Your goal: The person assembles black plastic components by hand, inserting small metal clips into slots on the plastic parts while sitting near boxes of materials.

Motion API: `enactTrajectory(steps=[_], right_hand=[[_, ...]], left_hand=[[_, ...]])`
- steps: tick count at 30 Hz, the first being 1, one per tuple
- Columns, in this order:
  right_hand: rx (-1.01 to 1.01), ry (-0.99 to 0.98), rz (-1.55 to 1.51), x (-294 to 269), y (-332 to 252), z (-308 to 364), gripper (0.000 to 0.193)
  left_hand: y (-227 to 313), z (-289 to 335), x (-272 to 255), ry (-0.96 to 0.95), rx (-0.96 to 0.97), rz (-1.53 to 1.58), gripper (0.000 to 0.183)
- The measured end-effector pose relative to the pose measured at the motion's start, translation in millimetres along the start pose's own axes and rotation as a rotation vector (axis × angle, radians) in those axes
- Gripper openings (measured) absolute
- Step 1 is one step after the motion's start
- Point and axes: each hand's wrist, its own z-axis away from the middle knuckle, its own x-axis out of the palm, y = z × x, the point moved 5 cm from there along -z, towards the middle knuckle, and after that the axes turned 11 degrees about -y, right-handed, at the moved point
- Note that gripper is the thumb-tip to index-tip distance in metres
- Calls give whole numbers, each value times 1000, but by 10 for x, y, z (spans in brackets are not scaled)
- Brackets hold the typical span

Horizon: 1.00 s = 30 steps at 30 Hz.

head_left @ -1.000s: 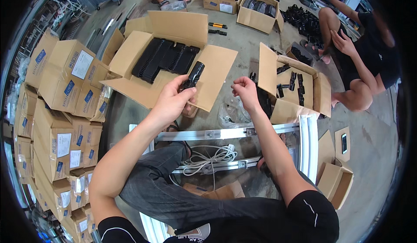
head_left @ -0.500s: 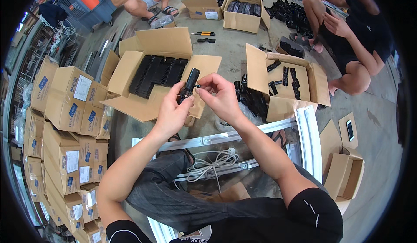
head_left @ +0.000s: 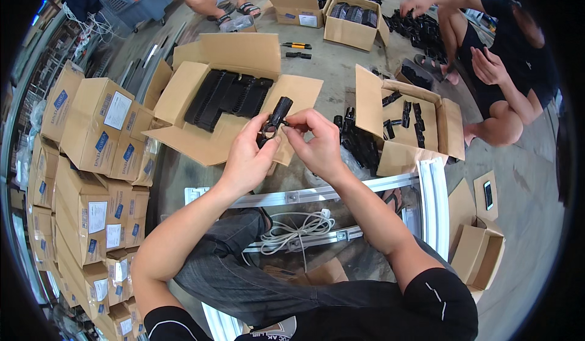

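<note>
Looking down from the head camera, I take the floor (head_left: 341,79) first, since it carries everything: concrete, with a stack of sealed cartons (head_left: 91,158) along its left edge. Just ahead of my knees sits a big open carton (head_left: 201,103), flaps spread, with rows of black parts (head_left: 228,92) packed inside. To the right stands a second open carton (head_left: 414,127) with loose black pieces in it, and a heap of more black pieces (head_left: 359,143) lies on the floor between that carton and my hands. Aluminium rails (head_left: 317,193) cross under my forearms, with a coil of white cable (head_left: 298,226) beside them. Other people sit toward the far edge and far right corner, busy with their own cartons.

Smallest is the black tubular part (head_left: 277,117), held up above the near flap of the big carton. My left hand (head_left: 247,158) is clenched around its lower end; my right hand (head_left: 317,143) pinches it from the right with thumb and forefinger. Its long axis tilts up and away to the right. Both hands touch it, the left carrying the weight.
</note>
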Motion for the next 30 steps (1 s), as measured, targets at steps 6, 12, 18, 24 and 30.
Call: enactTrajectory(steps=[6,12,18,24,30], right_hand=[[14,4,30,26,29,10,13],[22,18,53,-12,34,14,11],[-19,1,107,6,-38,1,13],[-92,-85,203,10,45,3,11],[43,-88,169,20,24,11,11]], left_hand=[[-3,3,-31,28,69,-52,46],[38,-15,10,0,2,-26,45],[7,8,2,-24,-45,-18,45],[-14,-14,17,-11,-56,9,42],[65,4,11,-27,-29,-40,45]])
